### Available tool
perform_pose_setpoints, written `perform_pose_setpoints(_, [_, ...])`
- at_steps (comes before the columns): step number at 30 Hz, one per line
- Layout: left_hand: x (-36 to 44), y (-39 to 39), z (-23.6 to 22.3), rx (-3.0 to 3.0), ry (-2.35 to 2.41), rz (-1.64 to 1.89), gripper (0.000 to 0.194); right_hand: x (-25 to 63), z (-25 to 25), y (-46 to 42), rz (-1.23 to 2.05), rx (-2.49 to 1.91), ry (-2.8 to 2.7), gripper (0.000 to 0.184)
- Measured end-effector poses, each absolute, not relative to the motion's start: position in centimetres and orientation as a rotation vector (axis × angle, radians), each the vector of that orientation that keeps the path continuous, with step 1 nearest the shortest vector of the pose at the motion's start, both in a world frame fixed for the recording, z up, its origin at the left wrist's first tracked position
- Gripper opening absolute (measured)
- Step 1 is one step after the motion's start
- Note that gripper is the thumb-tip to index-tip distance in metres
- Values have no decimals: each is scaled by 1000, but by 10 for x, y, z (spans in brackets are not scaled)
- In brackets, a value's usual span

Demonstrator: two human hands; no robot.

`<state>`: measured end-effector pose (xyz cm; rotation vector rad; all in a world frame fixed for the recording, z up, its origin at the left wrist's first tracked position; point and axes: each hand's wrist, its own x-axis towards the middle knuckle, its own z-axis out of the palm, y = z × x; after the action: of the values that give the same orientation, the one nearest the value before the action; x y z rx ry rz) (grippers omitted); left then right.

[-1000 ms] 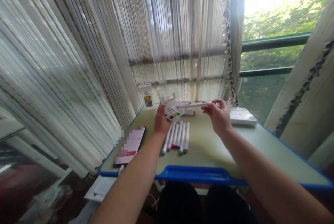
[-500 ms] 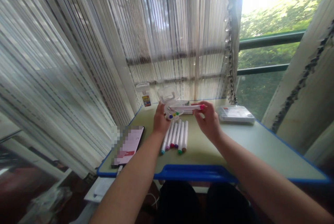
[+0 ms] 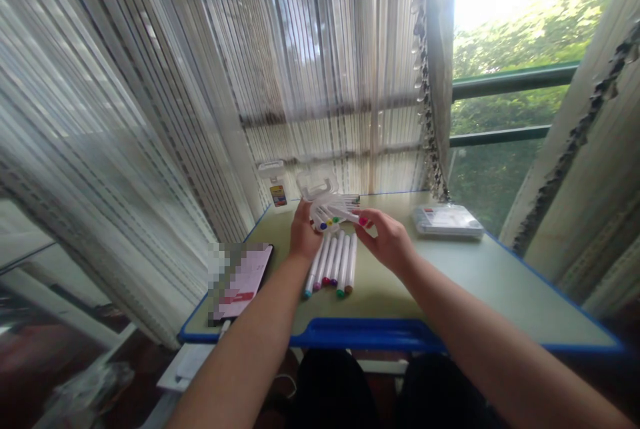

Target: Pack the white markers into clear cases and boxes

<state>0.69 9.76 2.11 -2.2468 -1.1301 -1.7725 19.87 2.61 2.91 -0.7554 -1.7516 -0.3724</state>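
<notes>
My left hand (image 3: 304, 232) is closed around the side of a clear plastic case (image 3: 316, 183) with its lid open. Inside the case lie several markers with blue, yellow and green ends (image 3: 329, 222). Between the fingertips of my right hand (image 3: 383, 232) is a white marker with a pink end (image 3: 351, 215); its far part reaches into the case's opening. Below the case, several white markers (image 3: 333, 262) rest side by side on the desk, their coloured ends towards me.
A phone (image 3: 245, 282) lies on the left of the desk (image 3: 450, 289). At the back left stands a clear container with a yellow label (image 3: 278, 195). A flat clear box (image 3: 449, 221) sits at the right rear. Striped curtains (image 3: 325, 69) hang behind the desk.
My right hand has moved left and slightly down, bringing the pink-ended marker from above the case into its opening. The marker now tilts. My left hand still holds the case.
</notes>
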Motion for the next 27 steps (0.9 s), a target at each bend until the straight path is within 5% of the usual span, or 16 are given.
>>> perform_pose_setpoints(27, [7,88,22,-2239,-1084,-1768,63,194,27,27,-277,-875,-1878,9])
